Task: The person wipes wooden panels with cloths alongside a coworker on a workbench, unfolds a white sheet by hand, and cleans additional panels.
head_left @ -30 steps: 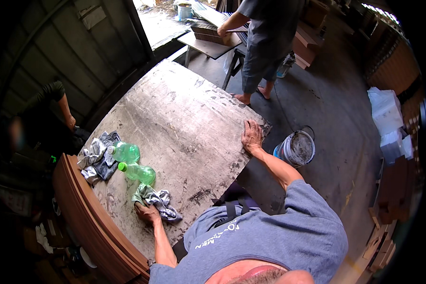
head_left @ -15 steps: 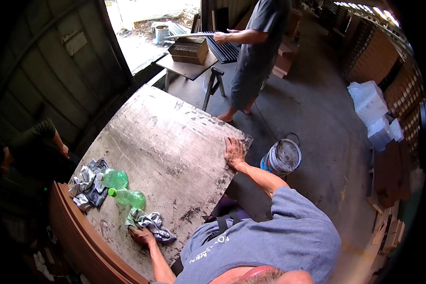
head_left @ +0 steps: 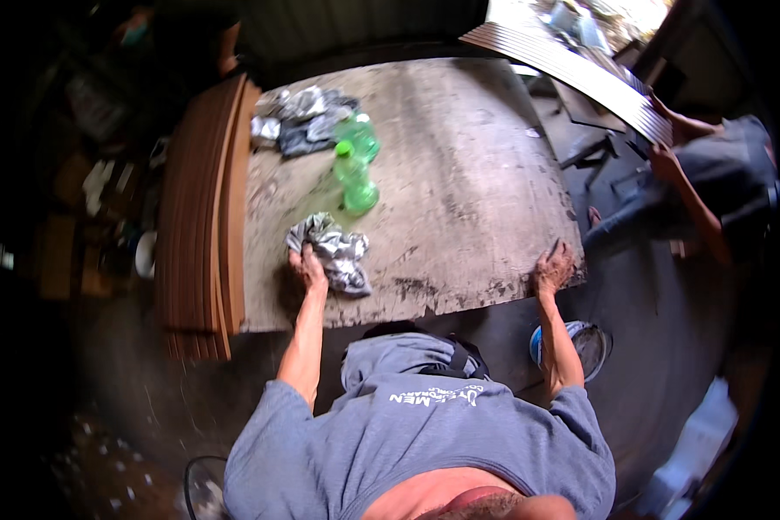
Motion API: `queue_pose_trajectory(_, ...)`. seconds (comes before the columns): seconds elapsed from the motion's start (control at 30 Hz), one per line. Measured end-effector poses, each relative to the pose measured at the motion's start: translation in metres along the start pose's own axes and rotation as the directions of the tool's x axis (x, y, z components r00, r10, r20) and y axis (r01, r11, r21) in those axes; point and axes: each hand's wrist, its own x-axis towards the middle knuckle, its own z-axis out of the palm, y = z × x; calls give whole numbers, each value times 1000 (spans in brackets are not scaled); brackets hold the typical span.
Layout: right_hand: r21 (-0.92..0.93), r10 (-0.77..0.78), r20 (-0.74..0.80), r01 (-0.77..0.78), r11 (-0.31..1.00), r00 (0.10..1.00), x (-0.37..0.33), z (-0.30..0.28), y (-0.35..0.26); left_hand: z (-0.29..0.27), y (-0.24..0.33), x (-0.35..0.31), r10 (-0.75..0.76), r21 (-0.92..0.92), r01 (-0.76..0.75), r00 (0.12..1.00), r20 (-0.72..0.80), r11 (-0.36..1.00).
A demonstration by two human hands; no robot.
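Everything has swung round in the person's view, and the other worker (head_left: 715, 165) now shows far right with a ridged board (head_left: 581, 74). The left hand (head_left: 309, 269) bunches its fingers on a crumpled rag (head_left: 342, 251), on the table (head_left: 459, 173) near a green bottle (head_left: 356, 186). The right hand (head_left: 555, 267) lies near the table's corner, fingers a bit apart. I'd say it's rag-holding and leaning; sliding the rag would need a firm grip.

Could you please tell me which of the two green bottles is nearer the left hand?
The green-capped bottle; the other bottle is farther from the left hand, beside the rag pile.
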Motion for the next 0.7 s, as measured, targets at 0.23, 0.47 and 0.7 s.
queue_pose_trajectory(0.23, 366, -183, -7, 173, 914, 983, -31, -8, 6, -46, 39, -64, -418, -549, 328, 907, -45, 769)
queue_pose_trajectory(0.47, 828, -361, 335, -89, 554, 870, -119, -89, -48, -68, 88, -111, -285, -554, 223, 958, -28, 802)
queue_pose_trajectory(0.7, 969, -712, 248, -168, 182, 658, -136, -146, -110, -57, 137, -187, -118, -549, 105, 993, 12, 829)
